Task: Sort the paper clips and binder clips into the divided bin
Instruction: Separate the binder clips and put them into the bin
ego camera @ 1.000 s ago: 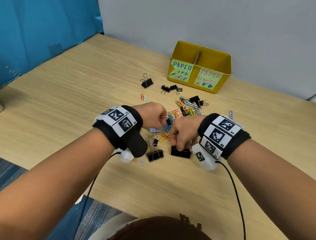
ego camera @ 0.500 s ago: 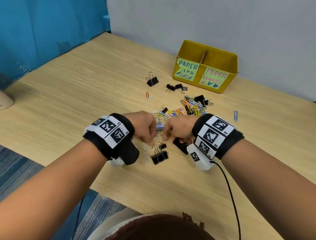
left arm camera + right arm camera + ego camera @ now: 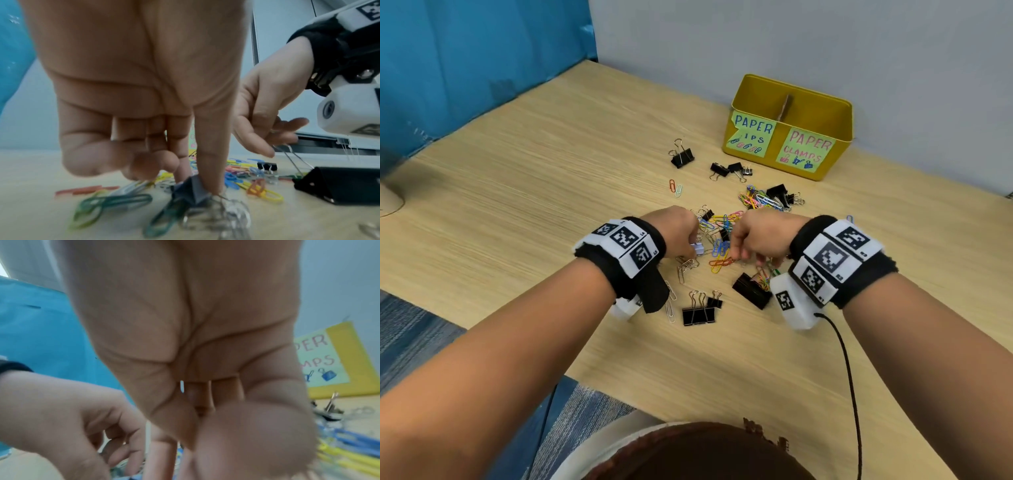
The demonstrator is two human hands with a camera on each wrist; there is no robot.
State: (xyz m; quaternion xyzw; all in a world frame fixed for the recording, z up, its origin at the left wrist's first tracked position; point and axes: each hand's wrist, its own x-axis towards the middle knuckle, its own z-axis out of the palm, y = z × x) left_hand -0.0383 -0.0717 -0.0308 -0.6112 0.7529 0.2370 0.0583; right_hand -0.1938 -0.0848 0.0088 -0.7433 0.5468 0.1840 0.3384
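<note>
Left hand (image 3: 678, 233) pinches a small pale binder clip (image 3: 698, 248), right hand (image 3: 265, 129) pinches a big clip's wire handles (image 3: 292, 155); better lift them clear of tangled paper clips (image 3: 719, 263).

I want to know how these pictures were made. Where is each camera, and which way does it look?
Head: on the person's head, looking down at the table, yellow bin, both forearms and hands.
Left wrist: under the left wrist, looking along the left hand at the clips.
Right wrist: under the right wrist, looking along the right hand.
Shared: both wrist views show the other hand and the colourful paper clips.
</note>
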